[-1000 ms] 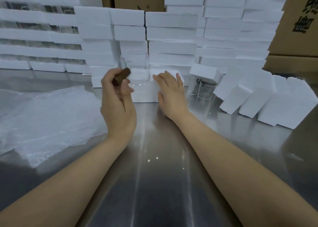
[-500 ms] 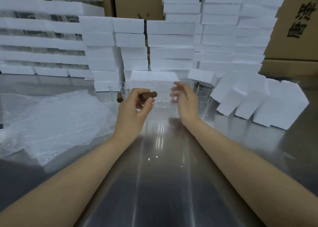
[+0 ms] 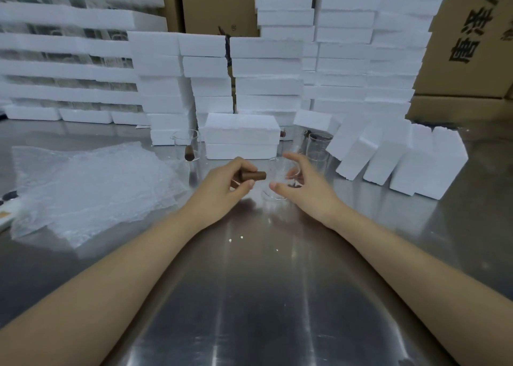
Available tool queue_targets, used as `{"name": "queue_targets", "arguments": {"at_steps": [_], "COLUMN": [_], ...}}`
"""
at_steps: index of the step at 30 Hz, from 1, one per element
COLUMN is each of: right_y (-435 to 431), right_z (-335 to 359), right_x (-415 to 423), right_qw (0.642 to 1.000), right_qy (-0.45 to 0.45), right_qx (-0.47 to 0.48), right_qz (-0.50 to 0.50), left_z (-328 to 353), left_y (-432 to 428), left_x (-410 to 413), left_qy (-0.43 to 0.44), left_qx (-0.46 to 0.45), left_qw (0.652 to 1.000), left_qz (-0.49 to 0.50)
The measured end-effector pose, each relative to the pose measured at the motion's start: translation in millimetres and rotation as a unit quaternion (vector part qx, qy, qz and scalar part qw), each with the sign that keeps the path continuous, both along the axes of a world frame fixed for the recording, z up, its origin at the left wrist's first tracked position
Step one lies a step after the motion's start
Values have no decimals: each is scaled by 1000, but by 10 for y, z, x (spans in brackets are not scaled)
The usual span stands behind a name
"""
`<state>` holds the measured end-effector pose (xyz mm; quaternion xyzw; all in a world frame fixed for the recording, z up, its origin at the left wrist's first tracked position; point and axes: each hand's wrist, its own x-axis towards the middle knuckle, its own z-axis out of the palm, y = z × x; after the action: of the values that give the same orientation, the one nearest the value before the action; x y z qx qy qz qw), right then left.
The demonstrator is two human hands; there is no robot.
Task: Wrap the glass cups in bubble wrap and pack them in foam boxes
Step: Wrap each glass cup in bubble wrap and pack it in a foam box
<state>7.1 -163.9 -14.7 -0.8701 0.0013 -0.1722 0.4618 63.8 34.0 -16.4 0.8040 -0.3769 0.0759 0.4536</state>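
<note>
Glass cup [image 3: 280,183]: clear, at the centre of the view between the 2 hands, low at the table surface. Whether its base rests on the table cannot be told.
Wooden handle [image 3: 253,175]: brown, cylindrical, projecting sideways from the cup toward the person's left.
Left hand [image 3: 222,188]: thumb and fingers are curled round the wooden handle, gripping it.
Right hand [image 3: 302,190]: half open, fingers spread and curved about the cup's right side, thumb tip at the near wall. Whether it touches the glass cannot be told.
Foam box [image 3: 241,136]: white, 2 stacked halves, standing just behind the cup.
Second cup [image 3: 185,143]: upright, just left of the foam box, its brown handle turned toward the viewer.
Further glasses [image 3: 319,144]: upright, just right of the foam box, partly hidden.
Bubble wrap [image 3: 91,188]: loose sheets lying flat on the table, left of the left hand.
Leaning foam blocks [image 3: 402,160]: a tilted row at the right.
Foam stacks [image 3: 266,68]: piled high along the back.
Cardboard cartons [image 3: 472,46]: behind the stacks.
Table [image 3: 263,296]: polished steel.
</note>
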Motion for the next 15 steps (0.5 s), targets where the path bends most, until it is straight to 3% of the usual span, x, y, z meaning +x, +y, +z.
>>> {"name": "queue_targets", "arguments": {"at_steps": [4,6,8,10,12,15], "right_y": [4,-35,-153,-292,-387,-471], "right_z": [21,49,117,210,349,553], "right_x": [-17,-59,-68,8,161,484], "right_qw": [1000,992,937,873,848,815], "right_qy": [8,-76,-201,-266,-238,-95], "right_qx": [-22,-93,-262,-366,-421,-524], "right_qz": [9,-29,-111,-182,-215,-229], "left_z": [-28,-34,-46,-59,-59,-70], "left_y": [-9,-21,-30,-48,-76,-75], "left_x": [30,50,80,116,160,242], "left_qy": [-6,4,4,-17,-44,-43], "left_qx": [7,-5,-12,-11,-4,2], "left_qw": [1000,999,997,993,988,982], "left_qz": [24,45,75,112,146,182]}}
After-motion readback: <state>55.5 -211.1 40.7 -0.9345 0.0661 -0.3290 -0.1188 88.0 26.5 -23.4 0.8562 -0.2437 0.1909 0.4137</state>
